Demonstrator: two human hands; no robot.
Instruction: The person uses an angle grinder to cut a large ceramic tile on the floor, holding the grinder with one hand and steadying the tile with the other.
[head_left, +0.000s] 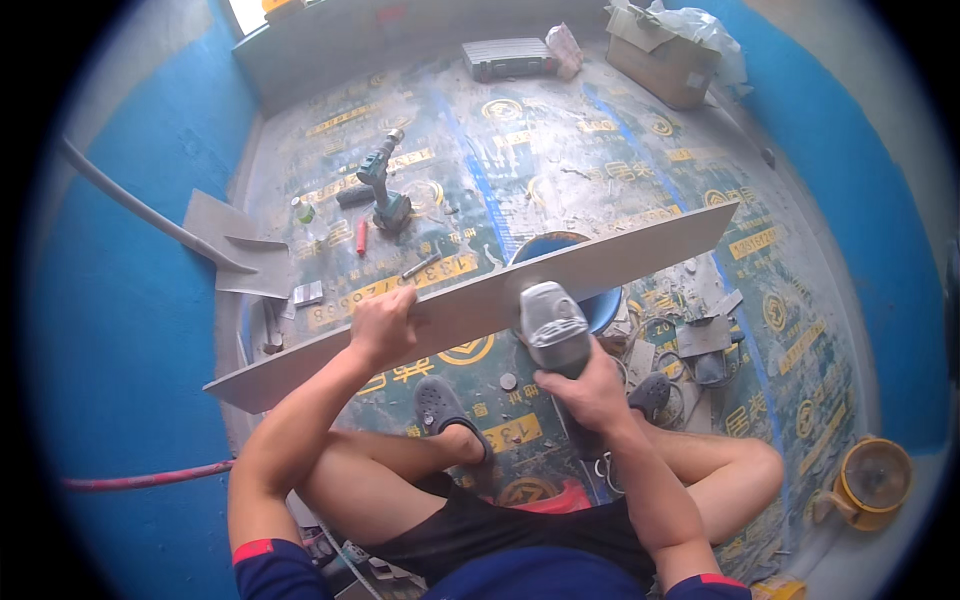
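Reaching past the bent legs (735, 465), the right hand (590, 388) grasps a grey power tool (557, 325) at the middle of a long grey panel (465, 315); a skid could threaten those legs. The left hand (384, 327) clenches its fingers over the panel's far edge. The right end, unheld beyond the blue bucket (604, 311) (whether this supports the panel, I cannot tell), could swing or snap under uneven pressure.

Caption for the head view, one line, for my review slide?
Left hand grips a long grey board's edge; right hand holds a power tool up to it.
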